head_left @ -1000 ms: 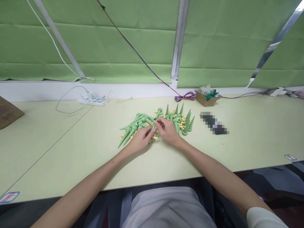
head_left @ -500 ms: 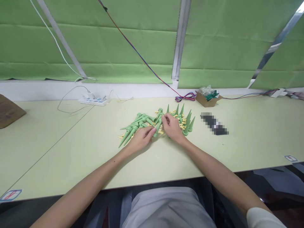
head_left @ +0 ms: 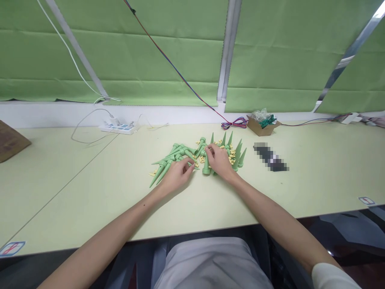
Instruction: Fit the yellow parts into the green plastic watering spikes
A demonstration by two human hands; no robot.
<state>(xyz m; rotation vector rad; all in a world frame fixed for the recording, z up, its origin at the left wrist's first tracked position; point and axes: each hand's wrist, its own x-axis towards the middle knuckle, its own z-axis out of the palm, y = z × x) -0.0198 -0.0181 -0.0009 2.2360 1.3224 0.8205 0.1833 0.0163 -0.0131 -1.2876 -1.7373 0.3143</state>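
My right hand (head_left: 220, 160) pinches the narrow upper end of a green cone-shaped piece (head_left: 206, 165), whose wide capped end points down toward the table. My left hand (head_left: 178, 174) is beside a pile of green spikes (head_left: 162, 170), its thumb and fingertips brought close together; whether something small is between them cannot be made out. Behind and right of my right hand, several green spikes (head_left: 237, 155) stand upright on the table. Small yellow pieces (head_left: 232, 153) lie among them, and more are between my hands.
A cardboard box (head_left: 261, 127) with plastic and green material sits at the back, beside coiled red and blue wire (head_left: 236, 123). A pixelated dark object (head_left: 270, 156) lies to the right. A white power strip (head_left: 118, 127) and a brown board (head_left: 12, 141) are at the left.
My left hand has let go of the green piece and drawn slightly left. That piece now hangs more upright from my right hand.
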